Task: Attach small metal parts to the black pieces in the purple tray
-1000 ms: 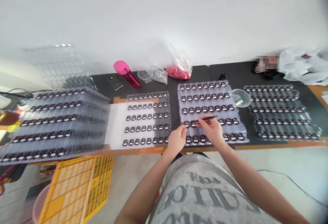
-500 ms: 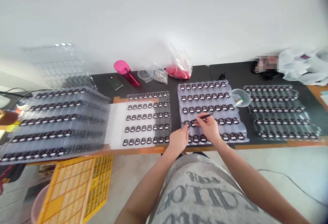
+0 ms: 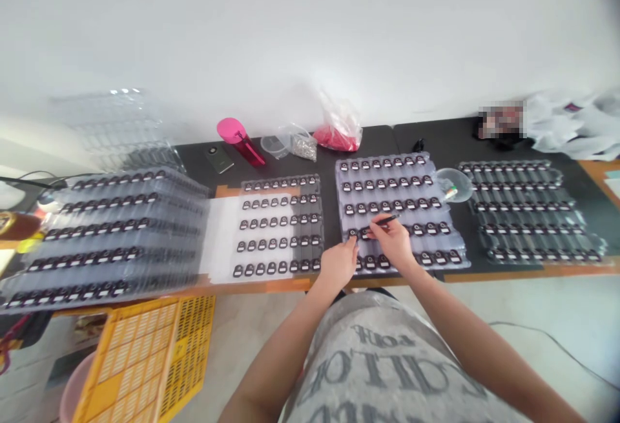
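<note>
Rows of small black parts with white labels fill a clear plastic tray in front of me. My right hand is closed round a dark, pen-like tool, its fingertips over the fourth row. Just left of it, my left hand rests at the tray's left side, fingers together, with fingertips at a black part in that same row. The hand hides whether it grips the part or only touches it.
Another filled tray lies to the left, beside a tall tray stack. More parts fill a tray at right. Behind are a pink bottle, a phone, bags and a clear bowl. A yellow crate stands below.
The view has shifted slightly. Both hands remain at nearly the same place on the tray, and the tool is still in my right hand.
</note>
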Motion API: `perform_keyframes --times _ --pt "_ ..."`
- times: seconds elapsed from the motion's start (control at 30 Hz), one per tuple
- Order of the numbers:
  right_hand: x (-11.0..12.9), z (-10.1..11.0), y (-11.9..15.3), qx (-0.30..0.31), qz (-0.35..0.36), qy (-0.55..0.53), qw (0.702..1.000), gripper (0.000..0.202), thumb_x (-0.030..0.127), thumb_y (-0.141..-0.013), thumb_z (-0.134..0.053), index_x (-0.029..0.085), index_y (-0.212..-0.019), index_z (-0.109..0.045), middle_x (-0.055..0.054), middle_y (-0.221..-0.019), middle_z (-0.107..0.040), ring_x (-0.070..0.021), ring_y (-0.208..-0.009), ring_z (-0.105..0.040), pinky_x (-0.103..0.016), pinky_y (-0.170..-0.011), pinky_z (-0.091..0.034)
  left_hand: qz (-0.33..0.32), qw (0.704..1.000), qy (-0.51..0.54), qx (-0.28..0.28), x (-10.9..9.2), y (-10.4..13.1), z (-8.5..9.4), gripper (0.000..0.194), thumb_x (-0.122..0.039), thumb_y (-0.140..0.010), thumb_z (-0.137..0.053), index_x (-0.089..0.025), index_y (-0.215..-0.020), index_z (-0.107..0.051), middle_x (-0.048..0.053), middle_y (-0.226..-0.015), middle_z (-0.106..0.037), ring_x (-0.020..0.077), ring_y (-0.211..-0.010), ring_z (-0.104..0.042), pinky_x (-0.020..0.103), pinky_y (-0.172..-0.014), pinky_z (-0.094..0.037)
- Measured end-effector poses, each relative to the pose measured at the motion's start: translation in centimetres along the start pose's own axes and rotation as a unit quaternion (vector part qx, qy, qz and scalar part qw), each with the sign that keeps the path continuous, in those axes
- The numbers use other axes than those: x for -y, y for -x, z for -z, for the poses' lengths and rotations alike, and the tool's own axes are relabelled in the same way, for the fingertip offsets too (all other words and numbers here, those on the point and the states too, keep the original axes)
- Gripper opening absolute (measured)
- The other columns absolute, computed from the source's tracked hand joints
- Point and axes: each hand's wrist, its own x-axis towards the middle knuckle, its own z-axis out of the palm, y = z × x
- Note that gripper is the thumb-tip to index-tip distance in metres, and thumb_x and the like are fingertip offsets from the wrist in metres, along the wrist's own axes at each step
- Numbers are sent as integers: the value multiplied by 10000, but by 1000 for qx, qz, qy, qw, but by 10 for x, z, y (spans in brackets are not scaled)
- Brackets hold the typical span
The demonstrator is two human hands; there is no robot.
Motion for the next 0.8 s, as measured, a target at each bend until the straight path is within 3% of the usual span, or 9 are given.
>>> perform_keyframes --times 0.33,0.57,0.8 --pt "-4 0 0 -5 11 6 1000 278 435 -681 -634 203 -817 -565 2 -684 -606 -170 -625 -644 -308 -625 -554 6 981 -176 76 -14 0 12 403 -365 -918 -234 -248 -1254 -422 66 -907 -649 199 -794 -625 286 -674 -448" --pt "1 0 1 5 26 43 999 221 398 -714 -604 205 -815 -561 4 -680 -618 -168 -606 -649 -298 -624 -536 -3 980 -187 70 -13 0 12 396 -368 -918 -237 -241 -1240 -431 62 -889 -654 204 -781 -632 289 -660 -457" --pt "-4 2 3 22 90 103 990 174 348 -762 -561 189 -831 -574 -31 -766 -638 -168 -627 -650 -306 -651 -533 -13 981 -185 61 -10 0 10 390 -366 -916 -246 -242 -1240 -424 65 -891 -657 212 -769 -633 298 -642 -455"
